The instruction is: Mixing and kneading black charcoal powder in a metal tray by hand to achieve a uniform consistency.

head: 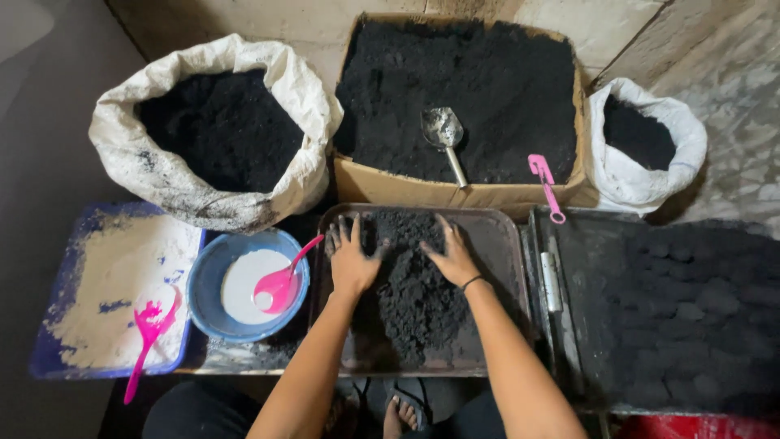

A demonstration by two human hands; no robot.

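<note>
While both palms are pressing down, the left hand (351,260) and the right hand (452,256) are lying flat with fingers spread apart, clamped on nothing, on either flank of a mound of black powder (410,293). That mound is sitting in a dark rectangular metal tray (496,244) at the middle of the view, its long axis running from twelve o'clock to six o'clock, the narrower end pointing toward the person's bare feet.

At twelve o'clock a brown cardboard box (455,193) is standing open, filled with black powder, with a metal scoop (443,134) lying in it, handle pointing to six, and a pink scoop (546,185) resting at its front edge. At ten o'clock a white woven sack (162,175), rolled down at the rim, is holding more black powder; a smaller white sack (646,183) is sitting at two o'clock. At nine o'clock a blue bowl (207,280) of white liquid is holding a pink spoon (280,284), beside a blue tray (57,358) of pale powder with a pink fork (146,333). At three o'clock, dark lumps (691,313) are lying in rows.
</note>
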